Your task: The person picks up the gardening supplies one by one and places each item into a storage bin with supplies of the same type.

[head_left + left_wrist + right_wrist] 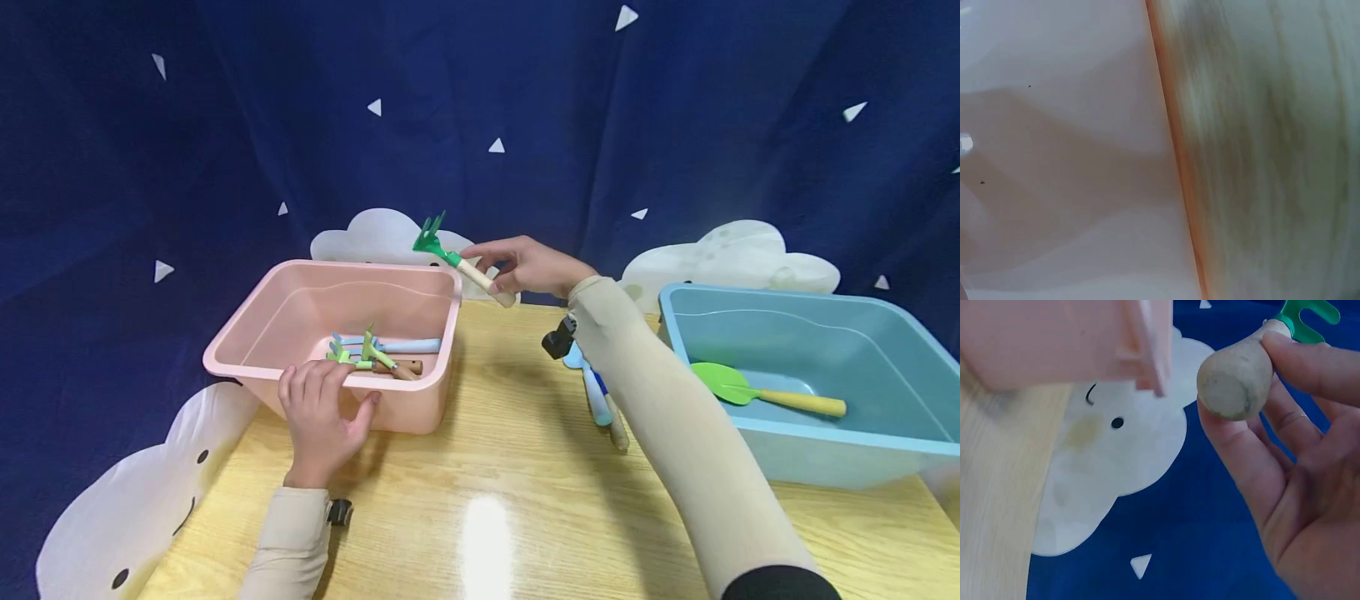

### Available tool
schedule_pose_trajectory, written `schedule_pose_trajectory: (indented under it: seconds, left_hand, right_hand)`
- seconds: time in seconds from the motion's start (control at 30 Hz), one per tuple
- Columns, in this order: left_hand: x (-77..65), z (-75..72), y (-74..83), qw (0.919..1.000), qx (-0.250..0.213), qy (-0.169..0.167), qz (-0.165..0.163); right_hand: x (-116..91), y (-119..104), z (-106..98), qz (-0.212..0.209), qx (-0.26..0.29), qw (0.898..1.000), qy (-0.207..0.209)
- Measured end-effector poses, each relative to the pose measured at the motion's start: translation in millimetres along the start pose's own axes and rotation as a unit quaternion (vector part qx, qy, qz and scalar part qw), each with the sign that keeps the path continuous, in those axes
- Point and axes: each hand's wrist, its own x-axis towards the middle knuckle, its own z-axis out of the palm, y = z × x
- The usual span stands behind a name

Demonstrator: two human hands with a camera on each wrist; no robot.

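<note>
My right hand [536,267] pinches the pale wooden handle of a small green garden rake [431,242], its tines pointing up and left. It is raised above the table, just beyond the right rim of the pink bin [258,360]. In the right wrist view, the rounded handle end [1229,387] sits between thumb and fingers. My left hand [318,421] grips the near rim of the pink bin, fingers over the edge and thumb against the outside. Inside that bin lie a light blue rake [408,345] and light green rakes [369,348] with brown handles.
To the right stands a blue bin [810,300] with a green shovel [795,400] in it. Between the bins, partly under my right forearm, lie a light blue tool [596,400] and a wooden-handled tool [618,429]. A dark blue curtain [525,75] hangs behind.
</note>
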Motion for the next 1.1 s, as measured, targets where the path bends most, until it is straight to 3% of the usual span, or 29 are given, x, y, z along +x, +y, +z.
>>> schedule_pose_trajectory:
  seconds: [0.3, 0.63, 1.1]
  left_hand:
    - [3.4, -1.0, 2.8, 1.0000, 0.001, 0.004, 0.002]
    - [5.9, -2.7, 2.7, 1.0000, 0.001, -0.004, 0.000]
    - [4.1, -1.4, 8.7, 1.0000, 0.004, -0.007, -0.006]
  right_hand:
    - [22, -30, 5, -0.006, 0.002, 0.999, -0.033]
    - [49, -59, 26, 0.041, 0.056, 0.995, -0.066]
    - [69, -62, 53, 0.040, 0.096, 0.989, -0.105]
